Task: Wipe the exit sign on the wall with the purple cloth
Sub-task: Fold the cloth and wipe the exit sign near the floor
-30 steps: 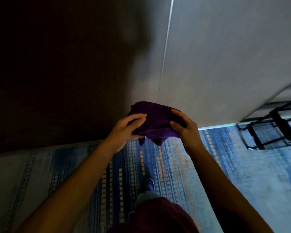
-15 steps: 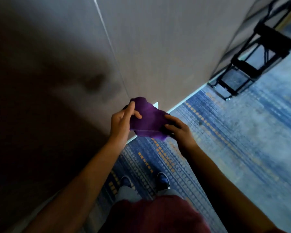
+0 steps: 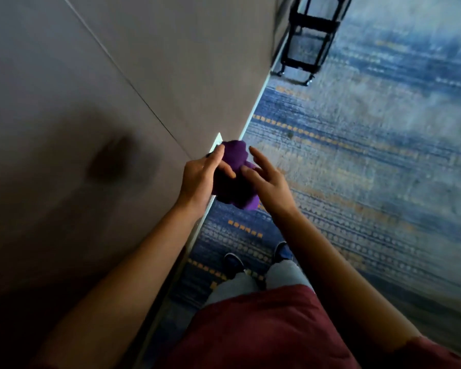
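Observation:
The purple cloth (image 3: 236, 171) is bunched into a wad at the middle of the head view, close to the base of the wall. My left hand (image 3: 201, 179) grips its left side with the thumb across the top. My right hand (image 3: 266, 179) touches the cloth's right side with fingers spread and partly lifted; the thumb presses the fabric. No exit sign is in view.
A grey panelled wall (image 3: 117, 75) fills the left, with a pale baseboard (image 3: 197, 230) along its foot. Blue and orange patterned carpet (image 3: 357, 155) covers the floor. A black metal wheeled frame (image 3: 306, 41) stands against the wall farther on. My shoes (image 3: 233, 262) are below.
The view has swung right, so the wall now runs along the left. The cloth went from spread between both hands to bunched, and my right fingers have opened out.

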A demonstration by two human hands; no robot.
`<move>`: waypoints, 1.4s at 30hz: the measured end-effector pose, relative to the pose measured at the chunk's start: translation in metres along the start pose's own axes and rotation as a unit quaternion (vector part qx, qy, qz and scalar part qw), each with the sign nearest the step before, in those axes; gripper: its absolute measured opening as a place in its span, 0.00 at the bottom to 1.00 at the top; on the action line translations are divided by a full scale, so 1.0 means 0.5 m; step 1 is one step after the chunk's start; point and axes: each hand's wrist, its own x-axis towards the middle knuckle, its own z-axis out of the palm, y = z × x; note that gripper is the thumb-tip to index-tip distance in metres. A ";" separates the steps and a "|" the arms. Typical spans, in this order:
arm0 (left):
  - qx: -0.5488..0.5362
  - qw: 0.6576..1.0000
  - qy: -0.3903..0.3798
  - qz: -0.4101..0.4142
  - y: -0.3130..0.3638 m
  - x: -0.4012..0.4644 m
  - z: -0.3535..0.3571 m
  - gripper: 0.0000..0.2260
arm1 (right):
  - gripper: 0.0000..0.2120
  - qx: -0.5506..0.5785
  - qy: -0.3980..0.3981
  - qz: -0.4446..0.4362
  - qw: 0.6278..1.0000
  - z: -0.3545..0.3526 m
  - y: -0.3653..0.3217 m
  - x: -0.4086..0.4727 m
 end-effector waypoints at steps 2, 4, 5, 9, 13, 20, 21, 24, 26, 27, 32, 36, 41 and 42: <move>-0.040 0.999 -0.011 -0.035 -0.005 -0.010 0.002 0.27 | 0.31 0.031 -0.023 0.004 0.999 0.004 0.013 -0.019; -0.081 0.995 -0.021 -0.058 -0.008 -0.018 0.009 0.27 | 0.31 0.045 -0.022 -0.002 0.999 -0.011 0.020 -0.043; -0.088 0.994 -0.035 -0.061 -0.007 -0.023 0.017 0.27 | 0.31 0.047 -0.024 -0.006 0.999 -0.021 0.023 -0.052; -0.081 0.991 -0.081 -0.068 -0.004 -0.050 0.062 0.25 | 0.23 0.070 -0.075 0.006 0.995 -0.056 0.035 -0.082; -0.061 0.996 -0.047 -0.044 -0.011 -0.062 0.098 0.21 | 0.26 0.078 -0.048 0.010 0.996 -0.088 0.057 -0.109; 0.005 0.999 -0.033 -0.019 -0.046 -0.072 0.123 0.05 | 0.31 -0.037 0.018 -0.065 0.997 -0.100 0.080 -0.141; 0.009 0.999 -0.042 -0.013 -0.055 -0.073 0.124 0.04 | 0.29 -0.052 0.018 -0.071 0.996 -0.103 0.082 -0.139; 0.046 0.995 -0.085 0.007 -0.085 -0.059 0.125 0.14 | 0.26 -0.090 0.020 -0.062 0.994 -0.105 0.096 -0.117; 0.099 0.992 -0.079 0.021 -0.109 -0.043 0.120 0.27 | 0.25 -0.107 0.041 -0.047 0.992 -0.100 0.111 -0.099; 0.123 0.990 -0.059 0.030 -0.124 -0.032 0.117 0.32 | 0.25 -0.111 0.060 -0.042 0.991 -0.096 0.121 -0.087; 0.166 0.985 -0.016 0.036 -0.221 0.034 0.090 0.36 | 0.25 -0.112 0.134 -0.006 0.985 -0.028 0.215 -0.002; 0.182 0.982 -0.031 0.039 -0.289 0.114 0.076 0.31 | 0.23 -0.079 0.138 0.006 0.987 0.042 0.308 0.086; 0.150 0.987 -0.033 0.054 -0.440 0.245 0.045 0.32 | 0.28 -0.102 0.126 -0.046 0.986 0.081 0.476 0.224; 0.135 0.989 -0.034 0.056 -0.469 0.270 0.040 0.32 | 0.29 -0.111 0.120 -0.048 0.985 0.085 0.505 0.250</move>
